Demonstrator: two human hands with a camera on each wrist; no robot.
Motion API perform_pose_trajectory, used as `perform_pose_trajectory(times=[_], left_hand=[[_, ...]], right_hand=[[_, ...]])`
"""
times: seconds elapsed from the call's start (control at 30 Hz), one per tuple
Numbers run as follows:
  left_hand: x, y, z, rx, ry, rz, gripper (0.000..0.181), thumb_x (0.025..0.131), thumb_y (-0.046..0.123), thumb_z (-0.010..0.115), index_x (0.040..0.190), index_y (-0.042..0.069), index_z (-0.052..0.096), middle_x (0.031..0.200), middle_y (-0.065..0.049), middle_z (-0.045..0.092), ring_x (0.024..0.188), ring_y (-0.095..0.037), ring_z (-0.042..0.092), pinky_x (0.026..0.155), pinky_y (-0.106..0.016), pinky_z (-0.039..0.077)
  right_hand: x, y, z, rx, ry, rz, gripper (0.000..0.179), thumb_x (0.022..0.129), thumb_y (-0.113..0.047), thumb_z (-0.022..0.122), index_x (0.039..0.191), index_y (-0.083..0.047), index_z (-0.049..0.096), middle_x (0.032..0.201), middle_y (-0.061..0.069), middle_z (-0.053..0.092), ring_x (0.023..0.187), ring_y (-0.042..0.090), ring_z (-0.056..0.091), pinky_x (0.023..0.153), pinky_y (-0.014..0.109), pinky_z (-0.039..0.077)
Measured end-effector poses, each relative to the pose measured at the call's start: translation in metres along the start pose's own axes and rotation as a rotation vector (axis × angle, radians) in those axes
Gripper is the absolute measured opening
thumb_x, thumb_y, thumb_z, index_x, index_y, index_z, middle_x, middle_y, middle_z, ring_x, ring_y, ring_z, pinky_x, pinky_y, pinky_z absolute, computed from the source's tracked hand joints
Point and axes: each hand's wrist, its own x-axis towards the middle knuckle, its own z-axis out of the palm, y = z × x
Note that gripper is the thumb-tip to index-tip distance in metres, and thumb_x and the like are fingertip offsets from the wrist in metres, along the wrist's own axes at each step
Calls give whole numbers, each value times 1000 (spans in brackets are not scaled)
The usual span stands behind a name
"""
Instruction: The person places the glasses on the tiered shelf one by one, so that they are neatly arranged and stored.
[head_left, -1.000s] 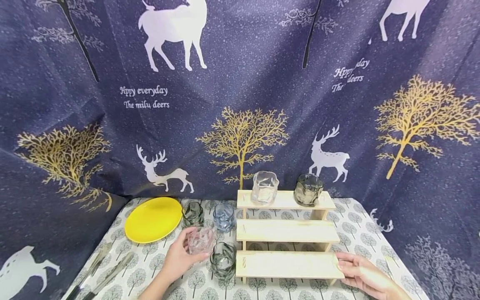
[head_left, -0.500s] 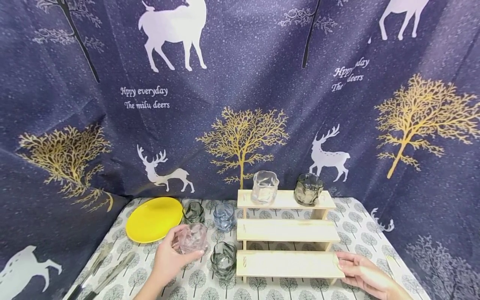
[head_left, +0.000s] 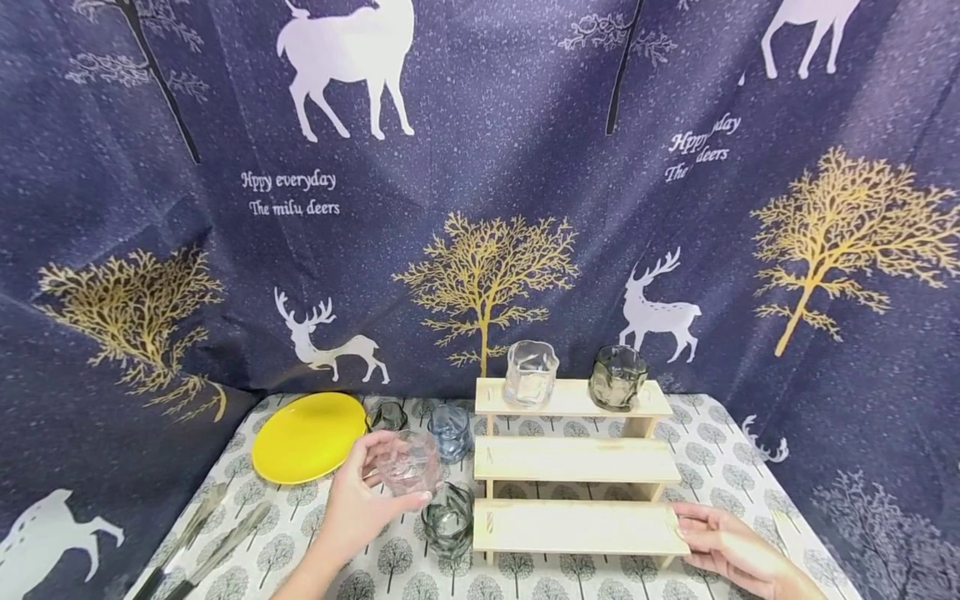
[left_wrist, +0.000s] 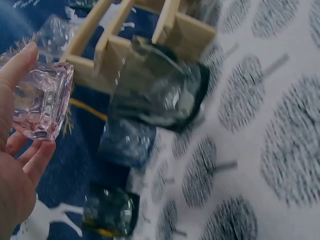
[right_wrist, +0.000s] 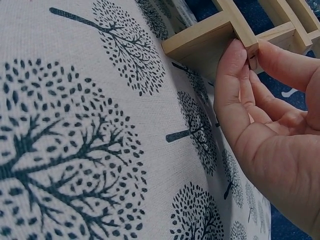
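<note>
My left hand (head_left: 365,496) grips a pink-tinted glass tumbler (head_left: 408,467), thumb on one side and fingers on the other; the left wrist view shows the tumbler (left_wrist: 42,100) raised off the cloth. Close behind it stand a blue tumbler (head_left: 451,435) and a dark green tumbler (head_left: 387,414), partly hidden. Another dark green tumbler (head_left: 447,523) is just right of the hand. With thumb and fingers, my right hand (head_left: 727,548) pinches the right end of the lowest step of a three-tier wooden stand (head_left: 577,527). In the right wrist view, that pinch (right_wrist: 250,55) is at the board's corner.
On the stand's top step are a clear tumbler (head_left: 530,375) and a smoky grey tumbler (head_left: 617,379). A yellow plate (head_left: 309,439) lies at the back left. Dark-handled utensils (head_left: 217,550) rest at the front left. A patterned curtain (head_left: 480,167) hangs behind the table.
The pink tumbler, held in my left hand, first shifts left, then rises and moves back right. My right hand keeps its place on the stand.
</note>
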Motion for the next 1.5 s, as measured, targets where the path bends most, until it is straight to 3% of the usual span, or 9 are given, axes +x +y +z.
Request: perform_pose_trajectory(times=[0.2, 0.4, 0.5, 0.7, 0.93, 1.23, 1.5], left_hand=[[4, 19, 24, -25, -43, -4, 94, 58, 27, 104, 138, 23, 55, 125, 10, 67, 118, -14, 60, 99, -33, 53], [9, 32, 57, 33, -88, 70, 98, 53, 41, 104, 137, 28, 55, 124, 12, 66, 111, -12, 63, 98, -34, 55], [11, 38, 75, 45, -138, 97, 98, 56, 45, 101, 140, 28, 53, 126, 9, 66, 111, -13, 64, 98, -38, 55], [11, 47, 112, -17, -227, 90, 96, 60, 41, 100, 142, 30, 51, 132, 4, 65, 113, -17, 66, 99, -42, 55], [16, 59, 158, -66, -281, 79, 93, 62, 35, 101, 141, 32, 51, 131, 5, 66, 115, -17, 67, 97, -34, 55], [29, 70, 206, -71, -271, 71, 87, 66, 36, 100, 138, 41, 51, 120, 14, 66, 104, -7, 66, 90, -30, 55], [34, 77, 238, 42, -273, 99, 87, 66, 41, 100, 137, 41, 49, 116, 14, 65, 99, -7, 63, 84, -32, 54]], right_hand=[[-1, -1, 1, -6, 17, 4, 41, 112, -2, 32, 142, -13, 58, 134, 7, 65, 123, 24, 64, 104, 39, 52], [-2, 0, 0, -2, 18, 0, 42, 112, -2, 32, 143, -12, 57, 134, 8, 65, 123, 24, 64, 104, 39, 52], [-2, -1, 1, -5, 19, 7, 41, 112, -3, 32, 142, -14, 59, 135, 7, 65, 123, 23, 64, 104, 39, 52], [-1, -2, 2, -17, 37, 20, 40, 112, -3, 34, 141, -14, 59, 134, 7, 66, 122, 23, 64, 103, 38, 53], [-3, -2, 0, -29, 49, -9, 40, 112, -3, 34, 143, -11, 58, 132, 7, 66, 119, 22, 66, 101, 37, 54], [-2, -1, 1, -30, 61, 1, 39, 112, -3, 35, 147, -5, 52, 132, 7, 66, 120, 22, 65, 102, 38, 53], [-1, 0, 3, -54, 80, 0, 42, 112, -3, 37, 152, 8, 40, 132, 8, 66, 119, 22, 65, 101, 38, 54]])
